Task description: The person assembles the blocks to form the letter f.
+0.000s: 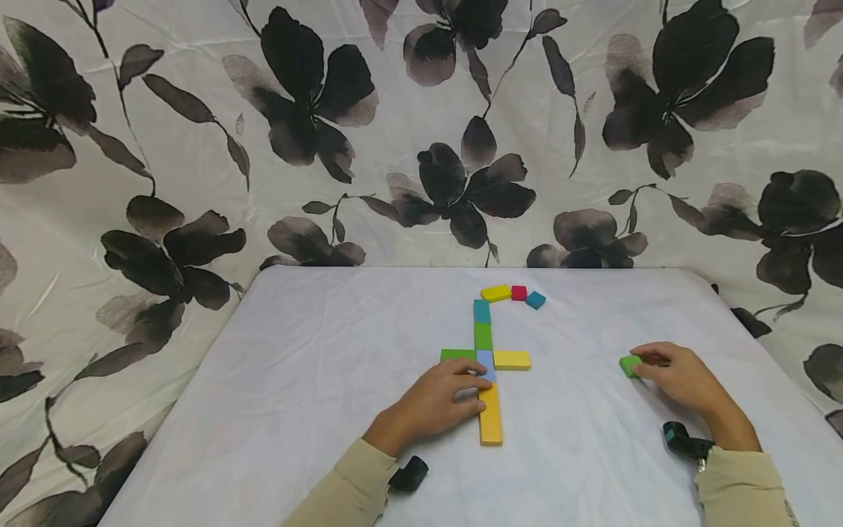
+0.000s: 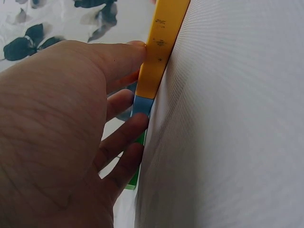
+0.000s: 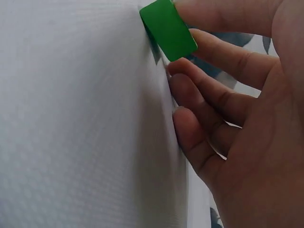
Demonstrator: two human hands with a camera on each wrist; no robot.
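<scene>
Small coloured blocks lie flat in a cross-like figure on the table. Its upright column runs from a teal block [image 1: 482, 311] through a green block [image 1: 483, 337] and a light blue block [image 1: 485, 365] to a long orange-yellow block [image 1: 490, 415]. A green block [image 1: 458, 354] and a yellow block [image 1: 511, 360] form the side arms. My left hand [image 1: 435, 395] rests beside the column; its thumb touches the orange-yellow block and its fingertips reach the light blue one. Further right, my right hand [image 1: 681, 375] pinches a small green block [image 3: 168, 29] between thumb and index finger, close to the tabletop.
Above the column lie a yellow block [image 1: 496, 293], a red block [image 1: 519, 293] and a blue block [image 1: 536, 300]. White cloth [image 1: 316, 351] covers the table. A floral curtain [image 1: 461, 110] hangs behind its far edge. Black wrist cameras [image 1: 685, 440] sit under the wrists.
</scene>
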